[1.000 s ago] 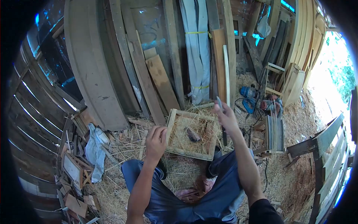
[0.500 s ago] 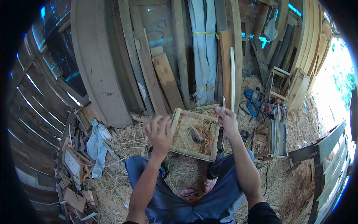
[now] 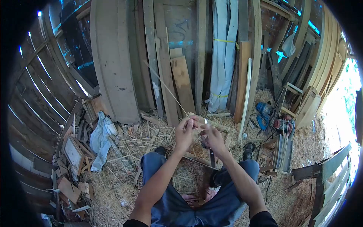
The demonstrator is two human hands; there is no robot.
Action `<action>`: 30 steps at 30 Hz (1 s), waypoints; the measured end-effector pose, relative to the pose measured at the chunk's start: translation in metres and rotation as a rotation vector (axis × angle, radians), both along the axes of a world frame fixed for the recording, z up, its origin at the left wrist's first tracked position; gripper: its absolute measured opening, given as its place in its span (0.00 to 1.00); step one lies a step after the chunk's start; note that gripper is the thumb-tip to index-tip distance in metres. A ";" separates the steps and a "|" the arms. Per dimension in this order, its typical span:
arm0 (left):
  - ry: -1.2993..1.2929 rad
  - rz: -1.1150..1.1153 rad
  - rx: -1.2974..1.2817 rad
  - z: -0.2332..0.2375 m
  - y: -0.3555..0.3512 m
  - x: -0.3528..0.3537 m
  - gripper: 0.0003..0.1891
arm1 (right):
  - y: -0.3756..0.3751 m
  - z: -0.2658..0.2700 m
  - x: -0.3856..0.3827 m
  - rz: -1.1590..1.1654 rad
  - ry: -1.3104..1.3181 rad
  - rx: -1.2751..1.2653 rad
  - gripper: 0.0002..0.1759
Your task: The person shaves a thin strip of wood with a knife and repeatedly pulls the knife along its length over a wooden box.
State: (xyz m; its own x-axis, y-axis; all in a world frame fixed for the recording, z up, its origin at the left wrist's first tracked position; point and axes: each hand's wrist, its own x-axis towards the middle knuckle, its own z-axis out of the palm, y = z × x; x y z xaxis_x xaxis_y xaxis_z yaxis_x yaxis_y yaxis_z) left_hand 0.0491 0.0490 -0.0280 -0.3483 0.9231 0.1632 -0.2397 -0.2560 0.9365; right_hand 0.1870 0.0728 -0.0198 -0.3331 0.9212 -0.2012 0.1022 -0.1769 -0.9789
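My left hand [image 3: 184,134] is closed on a thin strip [image 3: 170,92] that looks like split bamboo or wood; it slants up and to the left. Close beside it, my right hand [image 3: 214,140] grips a knife [image 3: 212,158], with the dark handle showing below the fist and the bright blade tip above it. The two hands nearly meet in front of my knees. Beneath them is a wooden frame [image 3: 219,126], mostly hidden by hands and forearms.
Straw-like strips and shavings [image 3: 113,189] litter the floor. Planks [image 3: 113,64] and a tied pale bundle [image 3: 223,56] lean on the wall ahead. Power tools [image 3: 264,109] lie to the right. Scrap wood [image 3: 70,191] and a pale sack [image 3: 100,143] are at left.
My left hand, earlier raised with spread fingers and no strip visible, now holds the strip beside the right. The right hand moved left and lower with the knife. The view has shifted.
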 end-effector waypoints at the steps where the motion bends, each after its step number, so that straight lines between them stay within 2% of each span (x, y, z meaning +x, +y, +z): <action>1: 0.004 0.018 -0.025 -0.001 0.002 -0.007 0.13 | 0.004 -0.006 0.005 -0.034 0.177 -0.079 0.23; 2: 0.003 0.019 -0.026 -0.002 0.002 -0.012 0.13 | 0.010 -0.013 0.010 -0.034 0.176 -0.081 0.23; 4: 0.021 -0.018 -0.012 -0.001 0.000 -0.020 0.13 | 0.019 -0.015 0.017 0.007 -0.254 0.435 0.19; 6: 0.023 -0.035 -0.023 0.001 -0.004 -0.023 0.13 | 0.018 -0.007 0.026 0.026 -0.320 0.448 0.18; 8: 0.030 -0.049 -0.032 0.004 -0.008 -0.025 0.13 | 0.011 0.008 0.029 0.059 -0.536 0.579 0.19; 9: 0.037 -0.058 -0.040 0.005 -0.009 -0.025 0.13 | 0.008 0.009 0.027 0.058 -0.539 0.579 0.19; 11: 0.043 -0.060 -0.042 0.007 -0.011 -0.026 0.12 | 0.007 0.012 0.022 0.013 -0.523 0.667 0.18; 13: 0.137 0.000 -0.012 0.008 -0.012 -0.027 0.12 | 0.014 0.004 0.021 0.040 -0.453 0.650 0.18; 15: 0.115 -0.040 -0.038 0.004 -0.013 -0.030 0.11 | 0.014 0.008 0.020 0.062 -0.385 0.632 0.17; 17: 0.094 -0.090 -0.060 0.004 -0.014 -0.031 0.10 | 0.005 0.032 0.016 0.236 -0.101 0.383 0.17; 18: 0.058 -0.140 -0.143 0.006 -0.017 -0.030 0.09 | 0.006 0.028 0.015 0.230 -0.104 0.384 0.17; 20: 0.022 -0.202 -0.226 0.004 -0.019 -0.024 0.09 | 0.009 0.016 0.014 0.360 0.126 0.143 0.17; 21: 0.150 -0.162 -0.145 0.003 -0.019 -0.018 0.08 | 0.005 0.021 0.013 0.372 0.220 0.102 0.15; 22: 0.277 -0.121 -0.063 0.002 -0.019 -0.014 0.08 | 0.005 0.020 0.011 0.363 0.218 0.100 0.15; 25: 0.321 -0.198 -0.129 0.008 -0.024 -0.012 0.08 | 0.003 0.019 0.013 0.271 0.144 0.132 0.15; 29: 0.353 -0.206 -0.063 0.016 -0.032 -0.006 0.08 | 0.003 0.025 0.015 0.302 0.204 0.105 0.12; 30: 0.476 -0.165 -0.089 0.020 -0.035 -0.004 0.07 | 0.002 0.028 0.017 0.328 0.195 0.095 0.12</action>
State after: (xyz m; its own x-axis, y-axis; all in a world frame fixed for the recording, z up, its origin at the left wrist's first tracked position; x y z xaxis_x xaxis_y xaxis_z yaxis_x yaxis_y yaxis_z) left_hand 0.0446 0.0143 -0.0084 -0.1030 0.9770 0.1868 0.1880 -0.1653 0.9682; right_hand 0.2036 0.0750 0.0082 -0.6366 0.7708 -0.0235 -0.0518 -0.0731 -0.9960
